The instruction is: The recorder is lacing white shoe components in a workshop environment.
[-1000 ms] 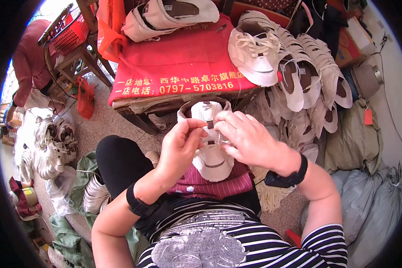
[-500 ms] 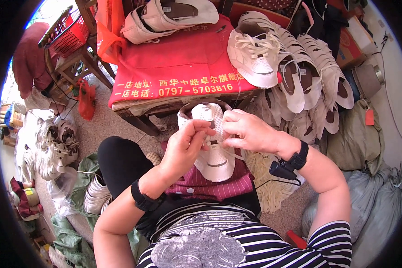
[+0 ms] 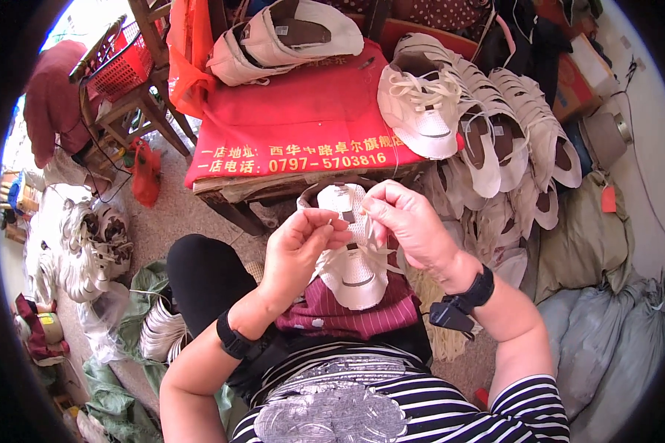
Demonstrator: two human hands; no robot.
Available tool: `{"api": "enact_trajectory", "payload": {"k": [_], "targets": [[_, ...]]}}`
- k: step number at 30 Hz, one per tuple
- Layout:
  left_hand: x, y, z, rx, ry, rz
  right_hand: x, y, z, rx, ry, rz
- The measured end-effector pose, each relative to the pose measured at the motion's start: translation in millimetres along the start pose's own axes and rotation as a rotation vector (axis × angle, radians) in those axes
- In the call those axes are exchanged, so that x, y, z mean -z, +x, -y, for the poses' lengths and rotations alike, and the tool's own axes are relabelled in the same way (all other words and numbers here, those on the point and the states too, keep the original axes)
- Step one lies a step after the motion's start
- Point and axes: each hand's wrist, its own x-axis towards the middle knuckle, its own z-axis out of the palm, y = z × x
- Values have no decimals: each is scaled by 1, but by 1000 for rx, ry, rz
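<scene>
A white shoe upper (image 3: 353,286) lies toe toward me on a maroon striped cloth (image 3: 347,314) over my lap. Its tongue (image 3: 340,198) stands at the far end, and pale laces cross its front. My left hand (image 3: 303,244) is closed at the upper's left side, thumb and forefinger pinching the thin end of a lace (image 3: 331,221). On the other side, my right hand (image 3: 410,225) pinches a lace too, close to the tongue, with its fingertips together. Both hands partly cover the eyelet rows.
Ahead stands a low table with a red cover (image 3: 295,111), bearing shoe uppers (image 3: 303,33) and a laced one (image 3: 425,111). Stacked uppers (image 3: 495,140) hang at its right. Grey sacks (image 3: 606,347) lie at right, bundled white pieces (image 3: 70,236) at left. A person (image 3: 55,103) is at far left.
My right hand has turned and lifted slightly toward the tongue, drawing its lace upward. My left hand stays pinched, its fingers a little lower. The whole view has shifted slightly.
</scene>
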Motion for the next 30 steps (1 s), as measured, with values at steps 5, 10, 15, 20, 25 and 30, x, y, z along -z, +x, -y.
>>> {"api": "enact_trajectory", "payload": {"k": [5,10,15,20,25,30], "targets": [[-8,4,-6,-83,104,37,-6,-8,-11,8,-159,15],[-21,11,-4,-76,-8,-98,-10,-7,-17,109,-104,20],[-20,15,-4,-64,126,-80,-9,-6,-16,27,-1,86],[-16,15,-10,-26,133,-57,-11,-5,-9,165,-146,51],[6,17,-34,53,19,265,-29,-1,95,1146,-886,6],[-6,-10,-38,200,239,676,-56,-5,191,1360,-616,-108]]}}
